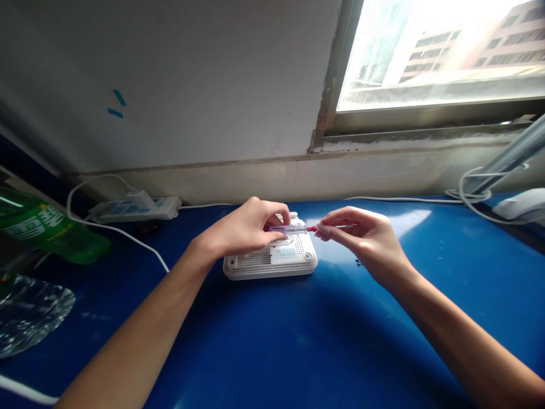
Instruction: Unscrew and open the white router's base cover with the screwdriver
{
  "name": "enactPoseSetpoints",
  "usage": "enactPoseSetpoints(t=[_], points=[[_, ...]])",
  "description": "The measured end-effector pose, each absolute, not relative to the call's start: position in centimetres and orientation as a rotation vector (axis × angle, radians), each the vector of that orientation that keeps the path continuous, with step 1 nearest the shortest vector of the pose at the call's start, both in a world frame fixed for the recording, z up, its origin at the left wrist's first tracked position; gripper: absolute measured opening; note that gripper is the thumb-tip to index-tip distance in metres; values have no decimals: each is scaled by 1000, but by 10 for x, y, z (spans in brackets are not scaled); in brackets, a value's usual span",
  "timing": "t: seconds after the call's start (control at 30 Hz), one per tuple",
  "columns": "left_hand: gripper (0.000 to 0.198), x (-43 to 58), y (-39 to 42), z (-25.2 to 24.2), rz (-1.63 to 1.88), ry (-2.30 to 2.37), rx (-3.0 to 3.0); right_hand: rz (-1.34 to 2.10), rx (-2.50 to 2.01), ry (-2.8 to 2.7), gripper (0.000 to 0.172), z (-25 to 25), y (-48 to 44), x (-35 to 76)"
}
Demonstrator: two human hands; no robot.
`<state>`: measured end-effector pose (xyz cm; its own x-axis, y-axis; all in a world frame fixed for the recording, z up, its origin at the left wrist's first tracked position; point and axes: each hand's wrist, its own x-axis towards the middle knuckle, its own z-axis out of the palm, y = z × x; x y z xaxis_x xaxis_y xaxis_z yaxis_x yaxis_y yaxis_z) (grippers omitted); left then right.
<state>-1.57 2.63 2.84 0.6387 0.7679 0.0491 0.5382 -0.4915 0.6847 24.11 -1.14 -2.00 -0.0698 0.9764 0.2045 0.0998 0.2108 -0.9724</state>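
At the left edge of the blue worktop (340,346) lies a green soda bottle (46,227), with a crumpled clear plastic bag (29,315) below it toward the front-left corner. Along the back edge sits a white power strip (136,209), and a white cable (114,230) curves from it onto the worktop. Near the centre, a white vented router (272,262) lies underside up. Your left hand (242,227) arches over its far end, the fingers curled shut on the translucent handle of a small screwdriver (287,229), held level above the router. Your right hand (357,244) enters from the right, its thumb and forefinger closed in around the red collar and thin metal shaft; you cannot tell whether they grip it. Small dark screws (357,262) rest on the worktop below that hand. Toward the right edge lie a coiled white cable (472,193) and a white plastic device (522,204).
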Motion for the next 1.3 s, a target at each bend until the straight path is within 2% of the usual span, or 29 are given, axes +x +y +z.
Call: enactPoseSetpoints(t=[0.13, 0.33, 0.5, 0.67, 0.77, 0.87, 0.97, 1.1, 1.17, 1.3], points=[[15, -10, 24, 29, 534, 977, 2189, 1162, -1108, -1266, 45, -25, -12, 235], [17, -3, 20, 28, 610, 977, 2157, 1369, -950, -1021, 36, -35, -7, 230], [23, 6, 16, 21, 715, 933, 1971, 1364, -874, -902, 34, -37, -7, 227], [37, 23, 9, 12, 741, 929, 1760, 1332, -866, -939, 34, -37, -10, 219], [43, 22, 10, 14, 735, 1024, 1936, 1321, -824, -912, 32, -34, -9, 220], [57, 5, 19, 19, 531, 1162, 2304, 1326, -861, -895, 34, -28, -5, 233], [81, -15, 28, 20, 262, 1153, 2424, 1163, -1087, -1195, 38, -20, -1, 258], [110, -22, 30, 13, 43, 1182, 2426, 1107, -1409, -1689, 51, -7, 2, 292], [118, -18, 28, 10, -23, 1185, 2457, 1052, -1449, -1860, 47, -3, 3, 303], [120, -10, 26, 8, -46, 1150, 2474, 1082, -1441, -2062, 35, 0, 2, 311]])
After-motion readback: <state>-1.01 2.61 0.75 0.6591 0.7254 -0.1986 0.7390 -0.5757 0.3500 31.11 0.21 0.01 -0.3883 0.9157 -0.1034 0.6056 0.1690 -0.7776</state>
